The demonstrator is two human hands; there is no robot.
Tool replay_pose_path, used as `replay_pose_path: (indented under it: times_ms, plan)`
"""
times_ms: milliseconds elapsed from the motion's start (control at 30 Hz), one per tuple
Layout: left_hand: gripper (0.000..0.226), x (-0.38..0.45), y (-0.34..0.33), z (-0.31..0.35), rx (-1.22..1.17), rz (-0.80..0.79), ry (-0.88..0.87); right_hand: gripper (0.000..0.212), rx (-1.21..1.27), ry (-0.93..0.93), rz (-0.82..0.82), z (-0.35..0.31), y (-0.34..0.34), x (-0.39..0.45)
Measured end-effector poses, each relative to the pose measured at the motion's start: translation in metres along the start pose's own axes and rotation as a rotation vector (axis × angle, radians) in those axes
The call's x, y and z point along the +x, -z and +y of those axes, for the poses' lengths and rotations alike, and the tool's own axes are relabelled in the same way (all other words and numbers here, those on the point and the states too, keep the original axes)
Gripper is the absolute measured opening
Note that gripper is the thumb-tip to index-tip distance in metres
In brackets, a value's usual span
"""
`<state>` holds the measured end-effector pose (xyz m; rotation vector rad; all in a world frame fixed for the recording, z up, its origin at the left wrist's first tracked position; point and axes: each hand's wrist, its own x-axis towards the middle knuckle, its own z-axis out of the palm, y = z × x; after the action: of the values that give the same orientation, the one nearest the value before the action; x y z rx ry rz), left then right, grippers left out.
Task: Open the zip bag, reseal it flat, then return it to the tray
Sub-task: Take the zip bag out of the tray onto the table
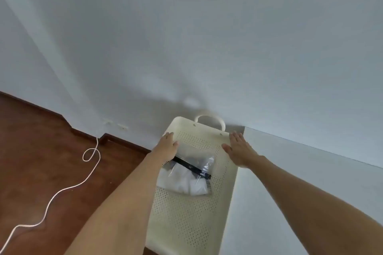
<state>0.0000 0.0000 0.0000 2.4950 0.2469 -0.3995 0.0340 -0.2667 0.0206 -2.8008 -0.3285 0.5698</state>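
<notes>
A cream perforated tray (186, 219) with a looped handle (209, 117) at its far end lies in front of me. Inside it rests the clear zip bag (187, 180), holding white and dark contents, with a black zip strip running diagonally across it. My left hand (167, 147) clasps the tray's left rim, thumb inside and touching the bag's far corner. My right hand (238, 150) sits on the right rim, thumb inside the tray and fingers stretched along the outside. The left forearm hides the bag's left edge.
A white surface (300, 182) runs along the tray's right side up to a white wall (207, 37). At left is a brown wooden floor (41, 161) with a white cord (62, 190) snaking across it, and wall sockets (116, 124) low on the wall.
</notes>
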Motion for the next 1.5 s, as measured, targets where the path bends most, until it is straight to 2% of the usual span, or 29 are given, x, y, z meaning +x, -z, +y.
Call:
replay_pose_path:
  times_ms: [167,367,467,567,700,767,867,933,1033,1167,1267,1300,1400,1500]
  plan:
    - [0.056,0.010,-0.019,-0.013,-0.082,-0.056,0.031,0.068,0.169,-0.079,-0.105,-0.012,-0.042,0.005]
    - [0.054,0.012,-0.028,-0.014,-0.263,-0.072,0.075,0.067,0.456,-0.220,-0.126,-0.034,-0.069,0.003]
    - [0.051,0.009,-0.026,-0.009,-0.328,-0.073,0.093,0.072,0.714,-0.327,-0.133,-0.047,-0.072,-0.002]
    - [0.050,0.006,-0.026,-0.003,-0.351,-0.075,0.110,0.074,1.081,-0.483,-0.208,-0.056,-0.069,-0.011]
    - [0.043,-0.002,-0.022,0.012,-0.417,0.007,0.105,0.074,1.448,-0.530,-0.274,-0.067,-0.058,-0.027]
    - [0.035,-0.010,-0.019,0.022,-0.467,0.064,0.081,0.075,1.575,-0.537,-0.251,-0.072,-0.050,-0.035]
    - [0.017,-0.025,-0.009,0.038,-0.532,0.144,0.003,0.064,1.686,-0.506,-0.191,-0.071,-0.034,-0.047]
    - [0.034,-0.035,-0.002,0.050,-0.598,0.176,-0.059,0.053,1.741,-0.465,-0.168,-0.063,-0.019,-0.056]
    - [0.073,-0.051,0.003,0.070,-0.661,0.163,-0.146,0.047,1.771,-0.359,-0.162,-0.040,0.004,-0.075]
    - [0.098,-0.075,-0.004,0.105,-0.684,0.047,-0.210,0.030,1.652,-0.229,-0.118,0.002,0.033,-0.112]
    - [0.096,-0.095,-0.017,0.139,-0.662,-0.044,-0.218,0.020,1.556,-0.155,-0.042,0.044,0.044,-0.140]
    - [0.089,-0.101,-0.022,0.151,-0.690,-0.097,-0.202,0.022,1.547,-0.146,-0.010,0.059,0.045,-0.150]
    - [0.056,-0.120,-0.038,0.188,-0.839,-0.352,-0.094,0.047,1.542,-0.137,0.055,0.105,0.049,-0.183]
    - [0.071,-0.131,-0.061,0.218,-0.993,-0.532,0.072,0.048,1.539,-0.097,0.063,0.146,0.051,-0.219]
